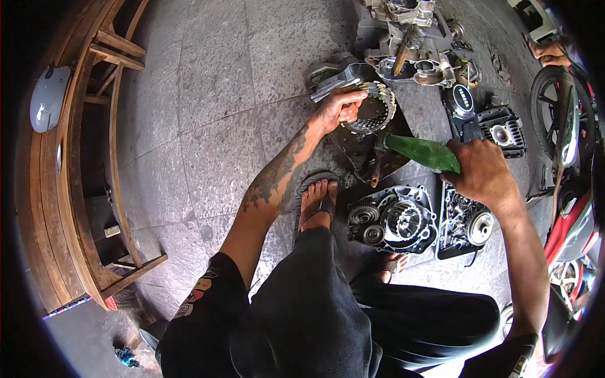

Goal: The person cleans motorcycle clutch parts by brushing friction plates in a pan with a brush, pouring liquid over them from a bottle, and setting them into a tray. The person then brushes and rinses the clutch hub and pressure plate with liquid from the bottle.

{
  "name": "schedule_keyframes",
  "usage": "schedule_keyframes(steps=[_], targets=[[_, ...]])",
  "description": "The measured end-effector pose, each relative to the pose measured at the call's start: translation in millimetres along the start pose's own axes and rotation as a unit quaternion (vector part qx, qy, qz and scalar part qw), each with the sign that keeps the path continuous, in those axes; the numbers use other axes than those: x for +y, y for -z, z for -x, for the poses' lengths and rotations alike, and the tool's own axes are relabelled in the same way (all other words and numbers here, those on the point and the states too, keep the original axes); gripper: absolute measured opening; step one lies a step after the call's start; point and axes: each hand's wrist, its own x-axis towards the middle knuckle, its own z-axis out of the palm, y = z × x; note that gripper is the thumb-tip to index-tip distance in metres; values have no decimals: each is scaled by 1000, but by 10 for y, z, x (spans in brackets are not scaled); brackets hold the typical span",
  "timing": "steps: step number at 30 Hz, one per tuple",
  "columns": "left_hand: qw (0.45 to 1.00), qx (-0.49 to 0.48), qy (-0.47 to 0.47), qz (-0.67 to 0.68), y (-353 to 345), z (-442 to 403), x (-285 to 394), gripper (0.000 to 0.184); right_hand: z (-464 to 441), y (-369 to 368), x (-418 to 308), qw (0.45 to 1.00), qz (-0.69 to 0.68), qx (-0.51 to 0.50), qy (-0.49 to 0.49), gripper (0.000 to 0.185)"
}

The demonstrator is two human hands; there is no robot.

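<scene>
My left hand (341, 109) is closed on the left edge of a stack of toothed ring plates (380, 108), held above a dark tray (398, 165). My right hand (480, 171) grips the base of a green glass bottle (423, 153). The bottle lies tilted nearly level, its neck pointing left just below the rings. Beneath the bottle, a brush-like tool with a brown handle (375, 176) rests at the tray. Nearer to me sits an open engine case with gears (396, 220).
Metal engine castings (413, 60) stand at the top. A finned cylinder part (502, 133) and a YAMAHA cover (462, 101) lie right. A parts tray (467, 220) is below my right hand. A wooden bench (66, 189) stands left; motorcycles (570, 233) and another person's hand (549, 53) are right.
</scene>
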Motion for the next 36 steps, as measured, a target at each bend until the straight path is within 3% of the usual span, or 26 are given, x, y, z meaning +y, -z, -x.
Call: schedule_keyframes(steps=[4,6,16,18,25,30,32,36], targets=[[1000,1,15,-27,-7,11,-44,33,1,26,-28,1000,-6,7,6,34],[997,-17,-63,-28,-5,-35,-113,42,8,27,-25,999,-2,31,22,34],[998,0,-55,-26,-14,-35,-134,47,2,-41,45,1000,11,18,17,36],[996,3,-57,67,-23,-43,-143,39,-3,-83,64,999,35,12,18,37],[971,1,-27,239,20,-105,-232,41,-12,-101,42,996,-12,73,55,36],[973,-7,-35,227,-4,-82,-217,39,-47,68,-29,997,-42,65,-17,40],[981,81,-2,178,-27,-68,-211,40,-70,57,13,996,-43,74,-17,41],[974,54,-8,218,-60,-50,-228,40,-80,-11,120,991,-32,131,-10,44]])
